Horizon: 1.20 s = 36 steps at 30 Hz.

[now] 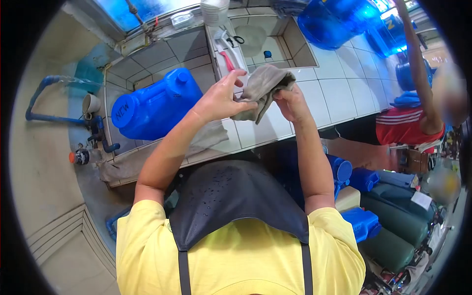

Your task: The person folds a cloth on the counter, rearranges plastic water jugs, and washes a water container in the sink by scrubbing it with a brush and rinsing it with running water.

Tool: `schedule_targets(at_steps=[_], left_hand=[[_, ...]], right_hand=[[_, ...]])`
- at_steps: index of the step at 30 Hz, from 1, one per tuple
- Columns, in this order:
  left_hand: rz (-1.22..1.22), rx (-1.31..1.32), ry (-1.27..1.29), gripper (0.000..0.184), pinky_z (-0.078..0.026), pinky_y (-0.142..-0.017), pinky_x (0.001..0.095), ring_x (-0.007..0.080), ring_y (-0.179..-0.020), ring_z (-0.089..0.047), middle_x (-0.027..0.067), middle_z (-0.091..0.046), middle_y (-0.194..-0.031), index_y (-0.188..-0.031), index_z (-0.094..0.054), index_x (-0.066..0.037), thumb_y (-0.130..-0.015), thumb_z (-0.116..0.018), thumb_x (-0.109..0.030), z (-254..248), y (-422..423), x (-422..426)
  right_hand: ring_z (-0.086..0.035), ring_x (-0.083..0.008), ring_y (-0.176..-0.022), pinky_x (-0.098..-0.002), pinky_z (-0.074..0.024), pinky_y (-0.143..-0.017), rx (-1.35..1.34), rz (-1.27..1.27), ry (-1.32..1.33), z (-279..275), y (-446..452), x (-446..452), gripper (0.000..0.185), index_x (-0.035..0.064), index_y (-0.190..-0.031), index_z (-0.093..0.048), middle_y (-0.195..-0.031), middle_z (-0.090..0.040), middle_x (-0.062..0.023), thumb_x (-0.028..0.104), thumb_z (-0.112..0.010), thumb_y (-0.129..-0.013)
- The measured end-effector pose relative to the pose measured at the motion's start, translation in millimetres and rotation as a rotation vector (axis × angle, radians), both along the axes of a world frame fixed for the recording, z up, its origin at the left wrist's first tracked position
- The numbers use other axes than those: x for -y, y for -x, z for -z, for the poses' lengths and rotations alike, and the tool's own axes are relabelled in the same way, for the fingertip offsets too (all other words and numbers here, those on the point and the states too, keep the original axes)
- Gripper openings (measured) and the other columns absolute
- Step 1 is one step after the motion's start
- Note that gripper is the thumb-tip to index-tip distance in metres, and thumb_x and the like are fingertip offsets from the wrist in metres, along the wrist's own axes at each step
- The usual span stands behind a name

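Note:
A damp-looking grey cloth (265,88) is bunched up above the tiled counter's front part. My right hand (292,104) grips its right side, with thumb and fingers closed on the fabric. At the cloth's left edge is my left hand (219,98), its fingers and thumb apart in a C shape. The left thumb lies against the fabric. Left of my hands, a blue water jug (155,105) marked with black letters lies on its side in the tiled basin (184,44). Behind my left hand are a pink-handled brush (227,60) and a white brush (222,35).
A second sink (307,51) holds a blue cap (267,54). Large blue water containers (339,22) stand at the back right. Water runs from a blue pipe (42,93) at left. A person in a red shirt (403,125) stands at right, near green tanks (398,221).

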<state>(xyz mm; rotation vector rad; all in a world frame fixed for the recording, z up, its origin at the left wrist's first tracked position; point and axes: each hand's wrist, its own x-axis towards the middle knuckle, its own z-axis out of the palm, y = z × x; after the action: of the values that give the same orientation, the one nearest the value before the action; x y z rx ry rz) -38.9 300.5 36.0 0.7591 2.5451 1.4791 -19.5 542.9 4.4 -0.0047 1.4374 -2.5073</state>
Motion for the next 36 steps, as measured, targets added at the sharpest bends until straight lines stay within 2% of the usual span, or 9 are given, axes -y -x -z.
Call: schedule_targets(at_steps=[9, 14, 18, 21, 23, 26, 28, 34, 36], left_hand=[[-0.134, 0.074, -0.088, 0.023, -0.049, -0.068, 0.0371, 0.0266, -0.073, -0.062, 0.0121, -0.07, -0.092, -0.102, -0.069, -0.001, -0.088, -0.06, -0.017, 5, -2, -20], [-0.043, -0.007, -0.011, 0.024, -0.044, -0.063, 0.0306, 0.0191, -0.066, -0.051, 0.0088, -0.065, -0.079, -0.1, -0.069, 0.001, -0.091, -0.053, -0.015, -28, -7, -36], [-0.117, -0.05, -0.055, 0.023, -0.045, -0.061, 0.0381, 0.0308, -0.062, -0.055, 0.016, -0.065, -0.073, -0.093, -0.067, -0.002, -0.088, -0.054, -0.021, -47, -4, -44], [-0.176, -0.104, 0.092, 0.019, -0.045, -0.059, 0.0386, 0.0297, -0.058, -0.053, 0.0129, -0.065, -0.072, -0.09, -0.066, -0.003, -0.086, -0.057, -0.019, -69, -3, -26], [-0.229, -0.028, 0.211, 0.015, -0.044, -0.057, 0.0386, 0.028, -0.056, -0.053, 0.0101, -0.065, -0.072, -0.087, -0.065, -0.004, -0.084, -0.059, -0.017, -82, -7, -14], [-0.165, -0.075, 0.303, 0.014, -0.043, -0.058, 0.0339, 0.0224, -0.058, -0.051, 0.0075, -0.063, -0.071, -0.091, -0.067, -0.003, -0.084, -0.06, -0.013, -82, -6, 8], [-0.106, -0.117, 0.401, 0.014, -0.042, -0.059, 0.0292, 0.0168, -0.061, -0.049, 0.0048, -0.061, -0.071, -0.094, -0.068, -0.003, -0.085, -0.061, -0.009, -81, -7, 22], [-0.025, -0.058, 0.399, 0.016, -0.045, -0.06, 0.0312, 0.0182, -0.064, -0.054, 0.0052, -0.063, -0.074, -0.099, -0.071, -0.005, -0.084, -0.066, -0.01, -54, 2, 33], [-0.033, -0.29, 0.368, 0.018, -0.047, -0.061, 0.0316, 0.0184, -0.065, -0.055, 0.0047, -0.064, -0.08, -0.101, -0.072, -0.006, -0.084, -0.069, -0.011, -31, 19, 26]], right_hand=[[-0.056, -0.023, -0.099, -0.0296, -0.0462, -0.086, 0.072, 0.156, 0.079, 13, -30, -40, 0.075, 0.0067, -0.152, -0.039, -0.119, -0.058, -0.0156, -0.001, -0.055, -0.08], [-0.059, -0.0282, -0.099, -0.0354, -0.0508, -0.084, -0.165, 0.08, -0.557, 32, -48, -35, 0.075, 0.0076, -0.151, -0.04, -0.119, -0.058, -0.0158, 0.004, -0.062, -0.08], [-0.061, -0.0327, -0.099, -0.0389, -0.0535, -0.084, -0.419, 0.275, -1.247, 60, -59, -11, 0.073, 0.0087, -0.148, -0.043, -0.121, -0.058, -0.0163, 0.007, -0.066, -0.08], [-0.062, -0.033, -0.093, -0.0364, -0.0535, -0.079, -0.437, 0.303, -1.24, 63, -60, -25, 0.063, 0.0084, -0.141, -0.049, -0.116, -0.06, -0.0152, 0.005, -0.064, -0.08], [-0.059, -0.0234, -0.082, -0.03, -0.05, -0.074, -0.47, 0.316, -1.263, 65, -60, -47, 0.048, 0.0029, -0.128, -0.059, -0.099, -0.063, -0.0099, 0.001, -0.064, -0.08], [-0.055, -0.015, -0.07, -0.0244, -0.0453, -0.067, -0.351, 0.242, -1.079, 53, -61, -86, 0.029, 0.0017, -0.113, -0.065, -0.085, -0.063, -0.0042, 0.001, -0.062, -0.084], [-0.052, -0.009, -0.07, -0.0206, -0.0425, -0.067, -0.145, 0.163, -0.716, 21, -60, -105, 0.016, 0.0009, -0.103, -0.069, -0.082, -0.064, -0.0019, 0.003, -0.061, -0.089], [-0.051, -0.0098, -0.072, -0.022, -0.0425, -0.067, -0.285, 0.091, -1.056, -34, -44, -153, 0.017, -0.0007, -0.102, -0.071, -0.082, -0.063, -0.0011, 0.012, -0.061, -0.099], [-0.051, -0.0103, -0.073, -0.0225, -0.0426, -0.068, -0.375, 0.08, -1.119, -35, -26, -167, 0.018, -0.0011, -0.103, -0.071, -0.082, -0.063, -0.001, 0.013, -0.061, -0.099]])
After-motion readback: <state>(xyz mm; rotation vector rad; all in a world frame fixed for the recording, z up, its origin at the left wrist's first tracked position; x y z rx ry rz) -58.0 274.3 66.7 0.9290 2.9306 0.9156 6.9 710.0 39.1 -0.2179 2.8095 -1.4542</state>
